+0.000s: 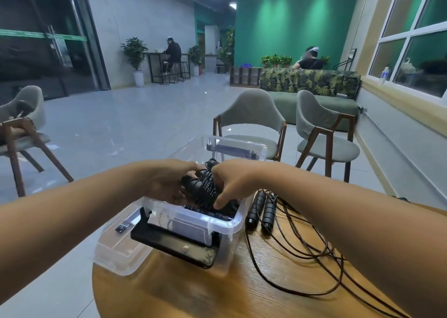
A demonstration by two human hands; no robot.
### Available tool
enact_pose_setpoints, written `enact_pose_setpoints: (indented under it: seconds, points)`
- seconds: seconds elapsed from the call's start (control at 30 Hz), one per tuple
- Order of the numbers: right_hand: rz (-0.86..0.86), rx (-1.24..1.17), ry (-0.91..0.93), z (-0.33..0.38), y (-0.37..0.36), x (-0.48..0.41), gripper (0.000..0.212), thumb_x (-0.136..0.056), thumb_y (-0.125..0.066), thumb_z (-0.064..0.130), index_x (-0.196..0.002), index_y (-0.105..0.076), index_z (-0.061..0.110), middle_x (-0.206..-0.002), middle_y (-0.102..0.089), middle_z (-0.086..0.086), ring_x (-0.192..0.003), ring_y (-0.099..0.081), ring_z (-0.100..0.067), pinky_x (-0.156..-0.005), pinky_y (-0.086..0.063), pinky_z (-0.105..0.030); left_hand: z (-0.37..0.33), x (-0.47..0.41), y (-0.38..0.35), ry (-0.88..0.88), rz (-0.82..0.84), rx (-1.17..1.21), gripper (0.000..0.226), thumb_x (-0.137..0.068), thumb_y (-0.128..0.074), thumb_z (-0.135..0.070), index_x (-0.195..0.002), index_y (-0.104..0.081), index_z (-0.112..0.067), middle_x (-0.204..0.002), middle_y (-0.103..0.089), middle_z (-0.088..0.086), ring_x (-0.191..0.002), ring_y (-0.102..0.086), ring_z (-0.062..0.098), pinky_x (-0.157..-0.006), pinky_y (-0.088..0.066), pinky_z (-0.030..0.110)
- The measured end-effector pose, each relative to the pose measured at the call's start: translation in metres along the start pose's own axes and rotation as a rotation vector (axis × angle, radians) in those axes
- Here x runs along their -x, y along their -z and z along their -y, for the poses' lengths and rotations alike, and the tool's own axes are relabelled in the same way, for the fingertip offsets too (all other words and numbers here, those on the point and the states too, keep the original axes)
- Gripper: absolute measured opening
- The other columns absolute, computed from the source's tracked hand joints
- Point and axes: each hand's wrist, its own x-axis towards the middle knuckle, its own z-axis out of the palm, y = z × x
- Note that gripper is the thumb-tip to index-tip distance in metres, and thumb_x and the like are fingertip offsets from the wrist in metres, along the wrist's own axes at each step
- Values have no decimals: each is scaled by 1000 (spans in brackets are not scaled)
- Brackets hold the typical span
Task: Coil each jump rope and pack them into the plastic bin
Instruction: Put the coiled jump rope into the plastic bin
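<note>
Rope wound into a tight black bundle, the coiled jump rope [202, 189] sits just above the open mouth of the plastic bin [226, 245], held between both hands. The left hand [169, 184] is at the bundle's 9 o'clock, cupping it with fingers curled around its handle end. The right hand [232, 184] is at its 3 o'clock, closed over the wound cord, with the thumb pointing down at the bundle's near side. Both hands grip the same bundle, and neither touches the bin's rim as far as can be seen.

Beneath the bundle, more black rope [219, 213] already lies inside the clear bin. A black latch [174, 241] hangs open on the bin's near end wall.

At the bin's 3 o'clock, just beside its wall, a loose jump rope [268, 212] lies uncoiled on the bench [193, 293]. Its two black handles lie side by side, and its thin cord sprawls in wide loops toward 4 o'clock, passing under the right forearm. At the bin's 8 o'clock a clear lid [118, 252] lies flat, overhanging the round wooden bench's edge.

Beyond the bench, at 12 to 1 o'clock, stand two grey upholstered chairs [252, 114] with wooden legs.
</note>
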Motion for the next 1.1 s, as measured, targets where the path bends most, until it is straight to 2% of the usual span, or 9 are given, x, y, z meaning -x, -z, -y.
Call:
enact_pose_setpoints:
  seconds: [0.17, 0.23, 0.33, 0.4, 0.47, 0.7, 0.83, 0.97, 1.1]
  points:
    - [22, 74, -12, 7, -9, -16, 41, -82, -90, 44, -94, -57, 23, -90, -63, 3, -83, -60, -17, -65, -46, -29, 0, -5, -5, -105, -149, -117, 44, -107, -48, -47, -98, -61, -6, -69, -66, 8, -61, -62, 22, -61, -51, 29]
    - [14, 115, -18, 9, -12, -20, 46, -79, -92, 42, -83, -48, 29, -84, -58, 5, -76, -57, -14, -62, -41, -28, -1, -7, -4, -165, -241, -392, 44, -107, -50, -48, -106, -63, -6, -87, -67, 11, -70, -64, 21, -65, -54, 30]
    - [17, 201, -28, 12, -17, -23, 42, -78, -91, 42, -84, -52, 27, -86, -63, 2, -83, -64, -20, -66, -51, -32, -4, -8, 1, -302, -335, -969, 35, -104, -56, -50, -109, -65, -16, -103, -68, 4, -87, -62, 19, -71, -48, 31]
    - [25, 231, -32, 13, -18, -22, 43, -78, -90, 42, -79, -49, 30, -86, -64, 2, -83, -65, -20, -67, -51, -33, -6, -4, 4, -364, -298, -1103, 32, -98, -66, -52, -111, -72, -23, -106, -72, -3, -95, -65, 17, -80, -51, 31]
    - [27, 260, -33, 13, -19, -22, 42, -79, -89, 44, -78, -50, 29, -83, -63, 4, -82, -64, -20, -69, -52, -33, -8, -2, 7, -448, -248, -1121, 28, -90, -75, -52, -111, -75, -32, -106, -71, -9, -97, -65, 15, -84, -52, 30]
    - [58, 307, 1, 16, -18, -23, 51, -82, -88, 46, -121, -63, 26, -85, -55, 7, -95, -63, -24, -88, -59, -40, -8, -4, 11, -493, -147, -1151, 49, -64, -96, -50, -106, -71, -46, -110, -64, -17, -98, -62, 9, -83, -53, 31]
    - [72, 294, 37, 16, -18, -23, 63, -85, -87, 43, -138, -61, 22, -100, -60, 6, -99, -61, -21, -85, -52, -35, -10, -7, 6, -484, -158, -1185, 49, -63, -99, -37, -96, -64, -45, -104, -65, -13, -90, -61, 8, -72, -48, 28]
    - [86, 307, 78, 18, -15, -19, 64, -89, -85, 40, -144, -59, 20, -104, -56, 6, -97, -53, -20, -87, -45, -33, -8, -13, 4, -443, -140, -1208, 52, -65, -98, -29, -102, -62, -35, -108, -65, -6, -84, -57, 5, -64, -42, 25]
    - [96, 310, 62, 20, -15, -19, 59, -89, -85, 41, -140, -63, 21, -104, -60, 6, -102, -60, -22, -95, -50, -35, -8, -15, 2, -438, -134, -1227, 62, -66, -98, -30, -117, -64, -31, -108, -65, -6, -91, -60, 12, -72, -49, 29]
